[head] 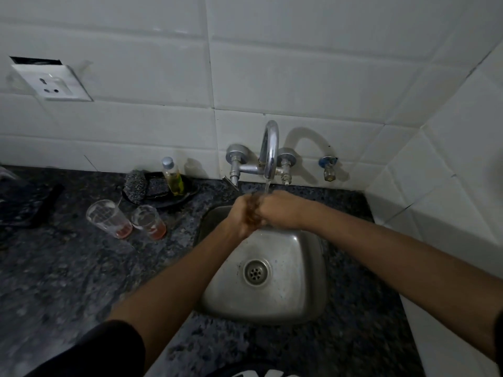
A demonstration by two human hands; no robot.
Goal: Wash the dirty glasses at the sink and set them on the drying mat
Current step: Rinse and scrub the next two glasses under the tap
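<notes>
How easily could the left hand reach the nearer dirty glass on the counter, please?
Probably easily: the left hand is busy under the tap's stream with the right hand, but nothing stands between it and the glass.

Speckled black-and-grey granite counter [81, 268]; silver steel sink [296, 268]; white wall tiles [299, 77] at twelve o'clock. Clear glasses [109, 217] at nine o'clock hold reddish dregs; bottle [173, 176] holds yellow liquid.
</notes>
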